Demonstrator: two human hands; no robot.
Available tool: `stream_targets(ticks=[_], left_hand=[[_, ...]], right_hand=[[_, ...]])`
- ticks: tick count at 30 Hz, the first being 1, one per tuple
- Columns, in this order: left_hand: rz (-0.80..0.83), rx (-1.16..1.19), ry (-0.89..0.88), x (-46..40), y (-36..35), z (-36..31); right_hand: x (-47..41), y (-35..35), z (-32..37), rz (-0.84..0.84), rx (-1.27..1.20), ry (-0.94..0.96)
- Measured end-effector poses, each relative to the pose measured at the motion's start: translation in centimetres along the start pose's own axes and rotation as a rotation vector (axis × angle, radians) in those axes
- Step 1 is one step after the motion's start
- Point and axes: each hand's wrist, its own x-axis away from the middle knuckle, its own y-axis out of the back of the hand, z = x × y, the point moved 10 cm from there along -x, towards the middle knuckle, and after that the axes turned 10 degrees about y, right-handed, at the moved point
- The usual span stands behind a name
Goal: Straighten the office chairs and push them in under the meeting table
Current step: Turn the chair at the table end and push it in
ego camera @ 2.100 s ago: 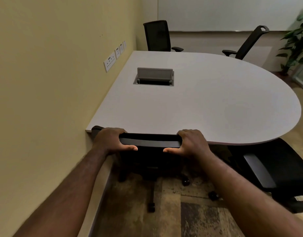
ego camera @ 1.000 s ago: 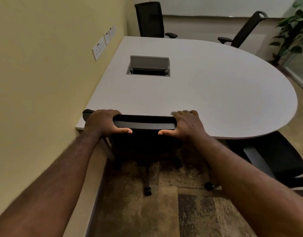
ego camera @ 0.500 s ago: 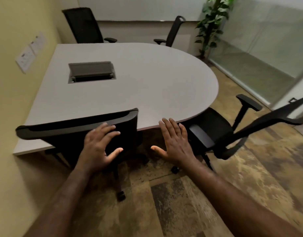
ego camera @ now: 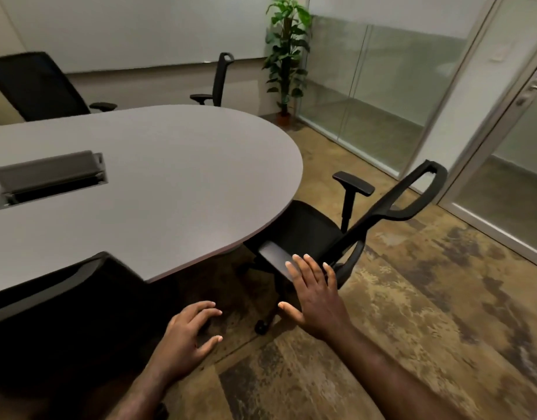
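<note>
The grey meeting table (ego camera: 158, 177) fills the left half of the view. A black office chair (ego camera: 64, 304) stands tucked under its near edge at lower left. A second black chair (ego camera: 352, 225) sits angled at the table's rounded end, its seat partly under the top and its backrest leaning out to the right. My left hand (ego camera: 185, 338) hovers with relaxed fingers and holds nothing. My right hand (ego camera: 315, 295) is spread flat in the air, in front of the angled chair's near armrest, touching nothing that I can see.
Two more black chairs (ego camera: 37, 86) (ego camera: 218, 80) stand on the far side of the table. A potted plant (ego camera: 287, 56) is in the corner beside a glass wall (ego camera: 382, 95) and a door (ego camera: 527, 147). A cable box (ego camera: 49, 180) is set in the tabletop.
Both hands have let go of the near chair's backrest. The view has swung right toward the angled chair, and my right hand has moved toward it.
</note>
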Motion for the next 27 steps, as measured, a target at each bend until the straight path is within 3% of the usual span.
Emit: stream_targets(ticks=[13, 21, 27], left_hand=[[0.135, -0.036, 0.032, -11.9, -9.8, -11.3], [0.261, 0.002, -0.043, -20.0, -14.9, -18.0], [0.374, 0.078, -0.077, -25.1, -19.0, -21.4]], right_hand=[[0.9, 3.5, -18.9, -0.174, -0.013, -0.09], [1.3, 3.4, -29.6, -0.134, -0.008, -0.25], [0.8, 1.2, -31.8, -0.099, 0.023, -0.218]])
